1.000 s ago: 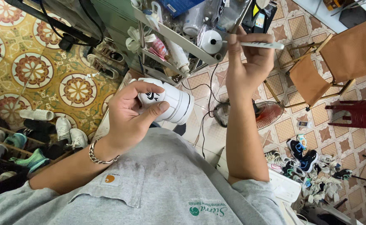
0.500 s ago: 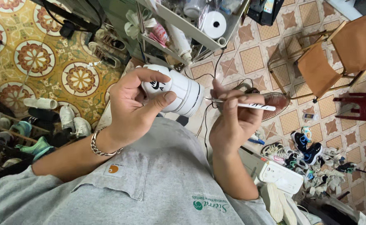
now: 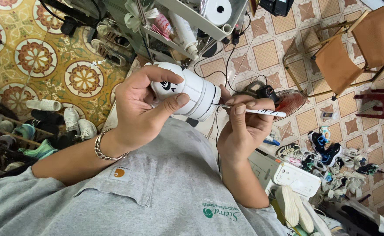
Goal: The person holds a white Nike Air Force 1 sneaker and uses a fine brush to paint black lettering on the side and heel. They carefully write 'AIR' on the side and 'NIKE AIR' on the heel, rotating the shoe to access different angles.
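Right hand (image 3: 240, 126) dropped from far shelf, thin white pen (image 3: 255, 111) tip now touching white shoe (image 3: 187, 91). Left hand (image 3: 141, 109) fingers clenched round shoe, centre; likely light, smooth, best gripped around body.

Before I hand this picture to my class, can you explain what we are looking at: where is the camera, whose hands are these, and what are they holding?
The camera sits on a person's head and looks down, so you see their own chest in a grey shirt and both arms from above. There is no machine, only bare hands. The left hand, with a bracelet on the wrist, grips a white shoe with a black mark. The right hand holds a thin white brush, its tip at the shoe's sole. Below is a tiled floor, not a table. On it stand a fan, an orange folding chair and a shelf cart, with more shoes scattered around.
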